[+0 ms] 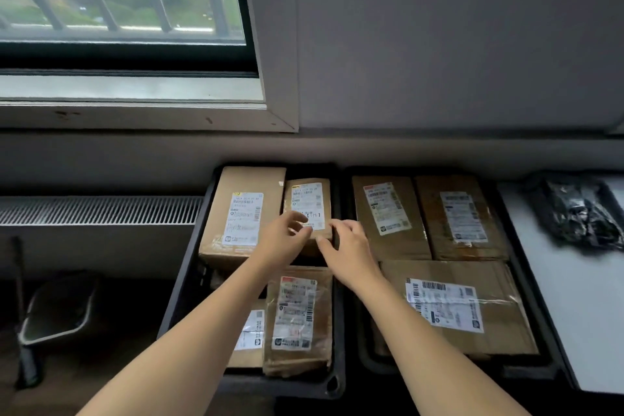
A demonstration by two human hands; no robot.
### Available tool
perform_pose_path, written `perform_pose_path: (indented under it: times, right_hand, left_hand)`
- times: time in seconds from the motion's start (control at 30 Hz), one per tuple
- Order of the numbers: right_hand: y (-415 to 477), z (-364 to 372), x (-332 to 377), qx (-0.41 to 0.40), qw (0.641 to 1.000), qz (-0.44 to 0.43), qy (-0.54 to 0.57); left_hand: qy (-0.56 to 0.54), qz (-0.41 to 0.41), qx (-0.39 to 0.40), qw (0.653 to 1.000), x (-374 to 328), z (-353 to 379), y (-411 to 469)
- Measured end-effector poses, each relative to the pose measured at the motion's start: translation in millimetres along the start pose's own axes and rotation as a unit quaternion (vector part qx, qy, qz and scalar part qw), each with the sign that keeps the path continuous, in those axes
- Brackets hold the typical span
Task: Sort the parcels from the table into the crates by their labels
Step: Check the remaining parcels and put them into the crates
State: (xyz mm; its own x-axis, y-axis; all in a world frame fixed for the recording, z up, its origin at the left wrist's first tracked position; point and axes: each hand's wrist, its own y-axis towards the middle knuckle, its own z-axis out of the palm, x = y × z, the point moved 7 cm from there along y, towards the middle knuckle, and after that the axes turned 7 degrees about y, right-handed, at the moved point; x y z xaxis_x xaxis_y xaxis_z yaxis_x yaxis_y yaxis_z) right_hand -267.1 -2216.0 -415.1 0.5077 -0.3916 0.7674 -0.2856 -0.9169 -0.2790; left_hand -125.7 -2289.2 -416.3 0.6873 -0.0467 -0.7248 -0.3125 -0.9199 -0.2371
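Left crate (185, 280) beside right crate (521, 263), parcels (462, 307) in both; table (580, 314) right.

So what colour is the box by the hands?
Brown box, white label; head view.
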Motion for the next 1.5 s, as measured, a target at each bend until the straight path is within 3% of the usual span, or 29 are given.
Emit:
perform_pose_path:
  times: [0.2, 0.4, 0.63, 0.9, 1.13, 1.3, 1.5]
  right_hand:
    - [-58.4, -120.2, -45.2, -0.077, 0.99, -0.03, 0.116]
    - [-153.2, -277.2, -144.8, -0.218, 0.951, -0.002, 0.22]
    - [-261.0, -431.5, -246.3, -0.375, 0.888, 0.032, 0.265]
    - [-304.2, -533.4, -307.6, -0.464, 0.843, 0.039, 0.267]
    - [-293.0, -615.8, -369.3, -0.482, 0.841, 0.05, 0.239]
    - [-250.0, -685.1, -396.9, -0.435, 0.871, 0.064, 0.219]
    - [-227.4, -763.1, -459.9, -0.457, 0.849, 0.099, 0.246]
  left_hand:
    - [-0.041, 0.07, -0.01, 0.997, -120.7, 79.6, -48.0]
    - [-0.084, 0.137, 0.062, 0.985, -279.9, 212.4, -110.3]
    - [-0.149, 0.251, 0.179, 0.94, -439.6, 343.4, -186.4]
    - [-0.174, 0.313, 0.233, 0.904, -546.6, 423.9, -202.5]
    - [-0.228, 0.286, 0.272, 0.89, -608.3, 514.0, -180.3]
    - [-0.273, 0.26, 0.284, 0.881, -671.4, 571.0, -138.3]
    - [-0.299, 0.175, 0.297, 0.89, -709.3, 650.2, -91.4]
